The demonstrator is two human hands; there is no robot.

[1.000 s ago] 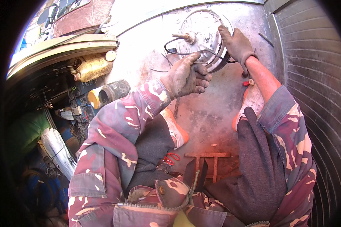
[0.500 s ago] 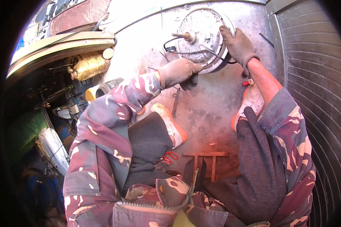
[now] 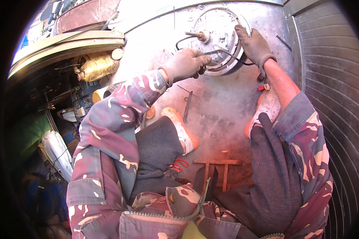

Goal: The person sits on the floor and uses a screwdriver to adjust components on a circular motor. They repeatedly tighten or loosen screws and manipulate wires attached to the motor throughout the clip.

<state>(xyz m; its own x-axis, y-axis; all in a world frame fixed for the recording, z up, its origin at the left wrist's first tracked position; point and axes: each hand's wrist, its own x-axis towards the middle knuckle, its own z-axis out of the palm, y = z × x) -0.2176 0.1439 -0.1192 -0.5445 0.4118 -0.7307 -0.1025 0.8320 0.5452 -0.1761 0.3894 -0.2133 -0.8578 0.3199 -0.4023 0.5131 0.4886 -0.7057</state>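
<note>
A round silver hub motor wheel (image 3: 223,30) lies on the floor ahead of me, its axle (image 3: 196,34) sticking out toward the left. A black cable (image 3: 226,52) loops across its face. My right hand (image 3: 254,46), in a brown-grey work glove, grips the wheel's right rim, fingertips over the edge. At the near left rim is my gloved left hand (image 3: 185,65). Its fingers are closed and point right, next to the cable and the rim; what they hold is hidden under them.
A dark flat tool (image 3: 188,106) lies by my left shoe (image 3: 178,127). Red-handled scissors (image 3: 180,164) and a rusty metal frame (image 3: 218,162) are close to me. A dirty plastic bottle (image 3: 99,67) lies among clutter at left. A ribbed metal shutter (image 3: 331,59) bounds the right side.
My left hand has moved up and slightly left along the wheel's near left side, now covering part of the cable. The right hand keeps its grip on the rim.
</note>
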